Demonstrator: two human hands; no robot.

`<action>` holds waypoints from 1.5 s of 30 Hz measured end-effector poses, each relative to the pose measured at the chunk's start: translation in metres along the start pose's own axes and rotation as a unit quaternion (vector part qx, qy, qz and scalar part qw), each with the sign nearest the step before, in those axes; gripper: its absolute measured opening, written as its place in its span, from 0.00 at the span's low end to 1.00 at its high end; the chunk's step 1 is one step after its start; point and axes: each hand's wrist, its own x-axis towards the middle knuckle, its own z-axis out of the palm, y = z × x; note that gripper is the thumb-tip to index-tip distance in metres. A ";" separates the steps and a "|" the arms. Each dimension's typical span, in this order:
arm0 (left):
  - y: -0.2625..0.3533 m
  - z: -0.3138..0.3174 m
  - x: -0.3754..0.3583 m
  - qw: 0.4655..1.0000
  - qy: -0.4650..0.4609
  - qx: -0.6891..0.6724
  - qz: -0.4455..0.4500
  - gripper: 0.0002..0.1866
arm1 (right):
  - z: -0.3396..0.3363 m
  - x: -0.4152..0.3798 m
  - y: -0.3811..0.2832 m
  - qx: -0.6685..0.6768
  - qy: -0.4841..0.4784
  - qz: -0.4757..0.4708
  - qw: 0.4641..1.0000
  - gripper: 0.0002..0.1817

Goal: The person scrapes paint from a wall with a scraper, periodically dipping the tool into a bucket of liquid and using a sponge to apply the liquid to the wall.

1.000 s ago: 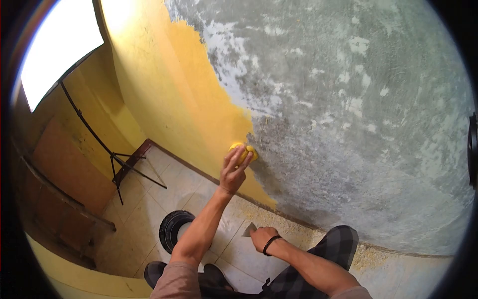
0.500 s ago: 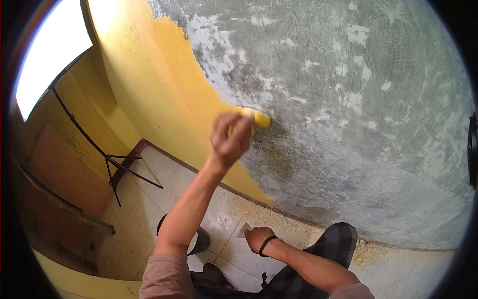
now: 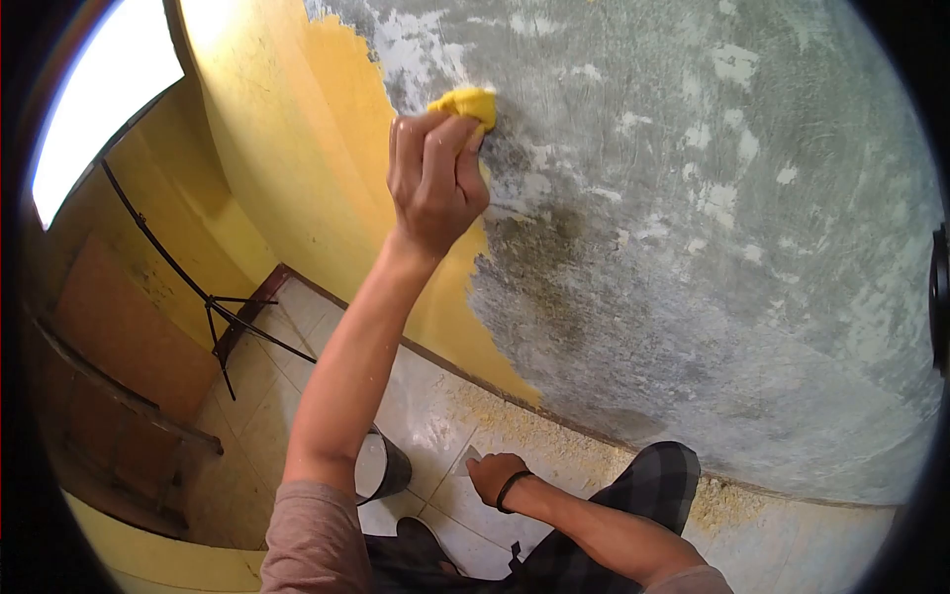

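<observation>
My left hand (image 3: 435,183) is closed around a yellow sponge (image 3: 465,104), pressing it to the wall (image 3: 633,247). The wall is bare grey with pale patches there, beside the ragged edge of the yellow paint (image 3: 346,109). Wet drops show on this hand. Low down, near my bent knee, my right hand (image 3: 498,478) grips a scraper (image 3: 467,459); its flat blade points left and its handle is hidden in the fist. A dark patch (image 3: 539,247) marks the wall below the sponge.
A dark bucket (image 3: 398,473) with whitish liquid stands on the tiled floor under my left forearm. Yellow paint scrapings (image 3: 554,436) lie along the wall's foot. To the left are a black tripod stand (image 3: 211,300) and a wooden piece of furniture (image 3: 129,396).
My left hand has moved up the wall with the sponge, slightly to the left. My right hand stays low with the scraper. More of the bucket shows.
</observation>
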 end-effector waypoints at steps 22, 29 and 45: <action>0.052 -0.063 -0.221 0.976 -0.132 0.054 -0.166 0.09 | -0.005 -0.014 -0.013 -0.042 0.020 0.004 0.999 0.15; 0.048 -0.049 -0.214 0.976 -0.118 -0.001 -0.185 0.09 | -0.005 -0.015 -0.013 -0.024 0.039 0.018 0.999 0.13; 0.162 -0.148 -0.399 0.666 -0.676 -0.296 -0.107 0.19 | 0.007 -0.008 -0.009 -0.045 -0.025 0.016 0.999 0.17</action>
